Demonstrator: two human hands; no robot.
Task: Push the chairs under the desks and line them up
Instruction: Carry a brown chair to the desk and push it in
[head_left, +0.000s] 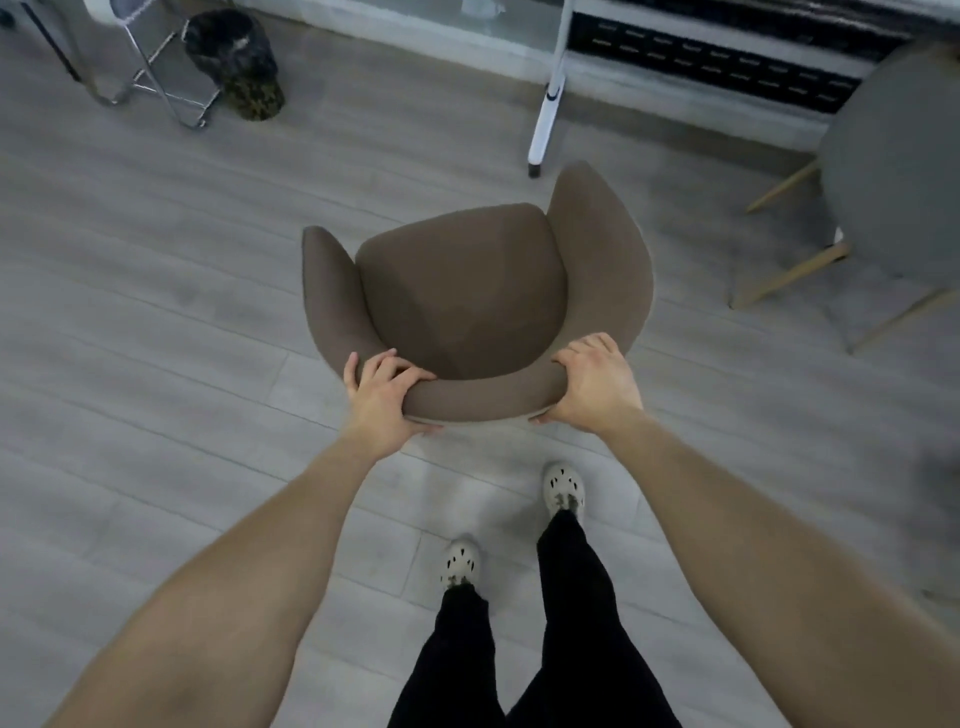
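Note:
A brown upholstered armchair (462, 291) stands on the grey plank floor right in front of me, its curved back toward me and its seat facing away. My left hand (387, 400) grips the left part of the backrest rim. My right hand (595, 384) grips the right part of the same rim. Beyond the chair rises a white desk leg (545, 109), with the desk's top out of view above it.
A grey chair with wooden legs (888, 171) stands at the right. At the back left are a chrome-framed chair (166, 78) and a dark bin (236, 62). A dark vent panel (717, 57) runs along the far wall. My feet in pale shoes (563, 488) stand behind the chair.

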